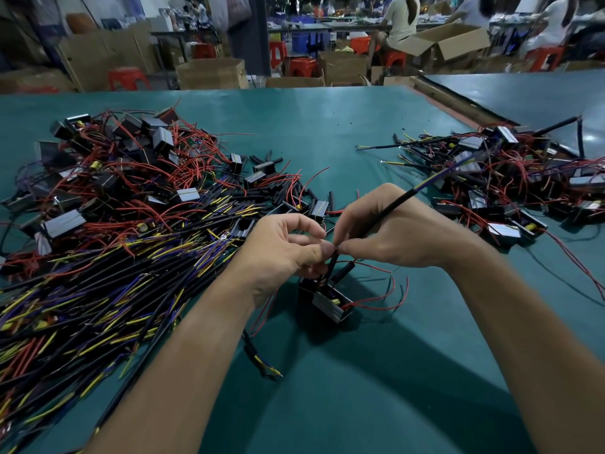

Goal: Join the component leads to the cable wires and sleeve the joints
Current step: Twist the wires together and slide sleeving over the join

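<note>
While your left hand (288, 247) pinches the sleeve (332, 262) between thumb and forefinger, your right hand (393, 237) pinches the cable (389, 213) end against it, just above the component (330, 303) standing on the table (360, 371). A second sleeve (347, 268) beside it looks already seated. This joint seems mid-sleeving, though your fingertips hide the bare wire. Its red leads (376, 306) hang loose. Much remains: a big heap of cables (114, 290) crowds your left forearm, and a pile of units (510, 178) sits well off right. Bare mat lies toward you.
</note>
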